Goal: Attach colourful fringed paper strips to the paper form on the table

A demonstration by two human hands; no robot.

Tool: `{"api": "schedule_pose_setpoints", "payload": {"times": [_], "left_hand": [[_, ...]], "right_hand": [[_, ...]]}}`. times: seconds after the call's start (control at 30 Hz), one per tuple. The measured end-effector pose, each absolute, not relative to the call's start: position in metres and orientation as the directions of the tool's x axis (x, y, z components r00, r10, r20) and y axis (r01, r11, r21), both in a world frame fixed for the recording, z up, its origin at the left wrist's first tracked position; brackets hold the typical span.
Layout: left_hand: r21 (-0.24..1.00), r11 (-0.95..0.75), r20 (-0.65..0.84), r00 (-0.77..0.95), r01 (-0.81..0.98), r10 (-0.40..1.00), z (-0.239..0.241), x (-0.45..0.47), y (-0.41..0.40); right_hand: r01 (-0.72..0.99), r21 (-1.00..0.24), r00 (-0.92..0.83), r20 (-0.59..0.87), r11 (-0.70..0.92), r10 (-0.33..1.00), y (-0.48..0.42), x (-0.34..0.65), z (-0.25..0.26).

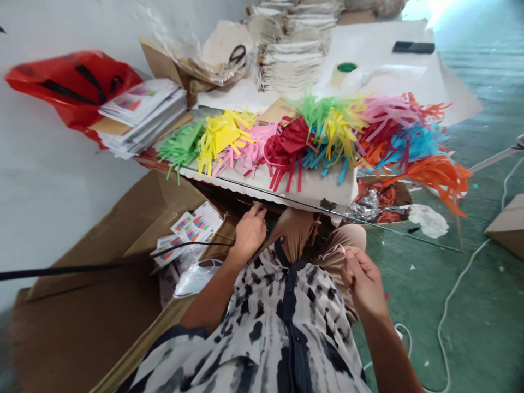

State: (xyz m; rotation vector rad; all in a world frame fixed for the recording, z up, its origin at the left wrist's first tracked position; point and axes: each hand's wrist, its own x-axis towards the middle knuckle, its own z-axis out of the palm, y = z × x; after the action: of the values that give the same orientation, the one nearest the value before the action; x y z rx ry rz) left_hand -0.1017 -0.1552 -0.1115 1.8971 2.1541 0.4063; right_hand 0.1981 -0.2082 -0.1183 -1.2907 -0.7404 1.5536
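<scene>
Fringed paper strips (311, 136) lie heaped in colour batches along the table edge (286, 191): green, yellow, pink, red, blue, orange, all thin, limp, cut into narrow tassels. Behind them, stacks of pale folded paper pieces (290, 54), a tape roll (346, 68), black-handled scissors (237, 53), a pile of printed leaflets (141, 112) beside a red plastic bag (69, 82). White wall on the left; green painted floor (450, 305) with a white cord trailing. Open brown cardboard box (123, 240) low on the left, more printed cards (192, 226) inside. Left hand (249, 232) reaches under the table edge, fingers curled, grip not readable. Right hand (362, 275) raised over the lap, thumb and forefinger pinching a thin white string (333, 251).
</scene>
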Motion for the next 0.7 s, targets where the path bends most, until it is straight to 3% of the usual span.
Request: {"api": "schedule_pose_setpoints", "payload": {"times": [0.07, 0.13, 0.17, 0.2, 0.27, 0.37, 0.43, 0.7], "left_hand": [[0.604, 0.077, -0.023, -0.078, 0.793, 0.997, -0.108, -0.076, -0.175], [0.853, 0.168, -0.243, 0.091, 0.495, 0.966, -0.109, -0.048, -0.192], [0.895, 0.317, -0.39, 0.204, 0.314, 0.898, -0.111, -0.034, -0.198], [0.867, 0.48, -0.498, 0.268, 0.135, 0.825, -0.113, -0.023, -0.202], [0.755, 0.624, -0.565, 0.283, -0.2, 0.775, -0.115, -0.008, -0.204], [0.624, 0.576, -0.53, 0.256, -0.528, 0.809, -0.109, -0.009, -0.2], [0.625, 0.53, -0.495, 0.235, -0.573, 0.837, -0.101, -0.018, -0.197], [0.787, 0.452, -0.398, 0.214, -0.42, 0.892, -0.088, -0.024, -0.194]], "right_hand": [[-0.217, -0.909, -0.009, -0.362, -0.355, 0.932, -0.208, 0.19, -0.117], [-0.116, -0.94, -0.052, -0.318, -0.322, 0.947, -0.209, 0.18, -0.115], [-0.052, -0.957, -0.093, -0.279, -0.285, 0.956, -0.212, 0.174, -0.114], [0.016, -0.972, -0.155, -0.236, -0.236, 0.959, -0.215, 0.169, -0.113], [0.139, -0.981, -0.314, -0.173, -0.135, 0.934, -0.225, 0.162, -0.113], [0.258, -0.963, -0.448, -0.194, -0.081, 0.873, -0.245, 0.164, -0.122], [0.29, -0.952, -0.424, -0.224, -0.103, 0.878, -0.257, 0.172, -0.132], [0.301, -0.944, -0.399, -0.251, -0.133, 0.882, -0.276, 0.19, -0.155]]}}
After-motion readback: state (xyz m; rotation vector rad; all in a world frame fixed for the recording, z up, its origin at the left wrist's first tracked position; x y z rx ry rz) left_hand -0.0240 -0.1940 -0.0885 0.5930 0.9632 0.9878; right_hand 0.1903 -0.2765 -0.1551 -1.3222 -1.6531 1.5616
